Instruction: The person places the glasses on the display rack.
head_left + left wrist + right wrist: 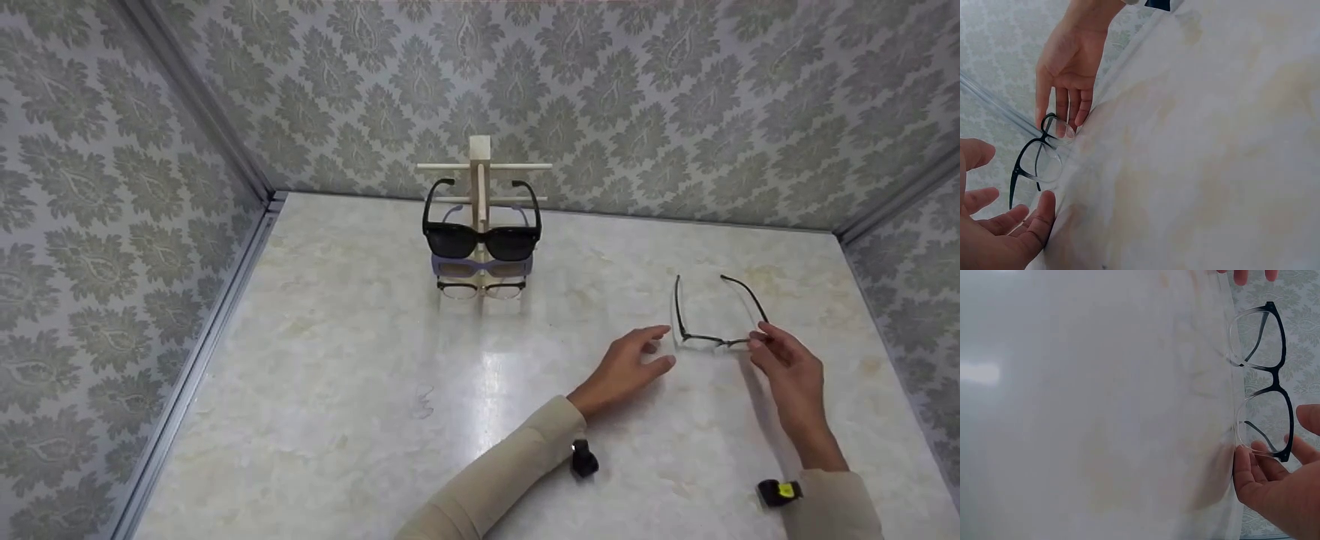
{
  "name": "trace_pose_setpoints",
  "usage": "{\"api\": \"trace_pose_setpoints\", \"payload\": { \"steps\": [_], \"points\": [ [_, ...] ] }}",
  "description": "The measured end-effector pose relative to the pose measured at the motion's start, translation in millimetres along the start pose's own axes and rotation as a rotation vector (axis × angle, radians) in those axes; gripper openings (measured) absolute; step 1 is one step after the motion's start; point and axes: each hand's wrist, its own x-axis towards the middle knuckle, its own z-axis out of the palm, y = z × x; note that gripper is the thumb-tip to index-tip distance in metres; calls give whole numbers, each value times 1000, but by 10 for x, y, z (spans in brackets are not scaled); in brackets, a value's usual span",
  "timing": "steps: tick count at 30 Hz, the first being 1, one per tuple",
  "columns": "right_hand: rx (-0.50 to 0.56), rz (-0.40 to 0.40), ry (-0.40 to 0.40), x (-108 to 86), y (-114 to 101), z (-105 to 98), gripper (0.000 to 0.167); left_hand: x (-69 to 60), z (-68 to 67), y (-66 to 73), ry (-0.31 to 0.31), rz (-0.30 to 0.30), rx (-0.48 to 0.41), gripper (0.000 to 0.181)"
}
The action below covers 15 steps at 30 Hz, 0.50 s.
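A pair of clear-lensed eyeglasses (701,337) with a dark upper frame is on the right side of the table, temples unfolded and pointing away. My right hand (793,379) is around its right corner. In the right wrist view the fingers (1266,467) are beside the lower hinge, and the thumb (1309,417) stands slightly apart from the frame. Whether the fingertips press on it is hard to see. To the left of the eyeglasses, my left hand (621,366) is spread with a gap to the frame and nothing in it.
A wooden display stand (480,150) at the back carries black sunglasses (480,241), purple-framed sunglasses (480,267) and thin-rimmed glasses (459,290). Its top rods (517,166) hold nothing. Patterned panels (525,75) wall in the marble-look table (337,390).
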Motion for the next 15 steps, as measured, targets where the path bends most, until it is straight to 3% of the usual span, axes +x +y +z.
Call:
{"api": "trace_pose_setpoints", "payload": {
  "steps": [7,15],
  "points": [
    [11,-12,-9,-31,-2,11,48,53,16,13,-68,-17,-12,53],
    [-58,11,3,-32,3,20,52,90,24,43,-106,-67,-116,56]
  ]
}}
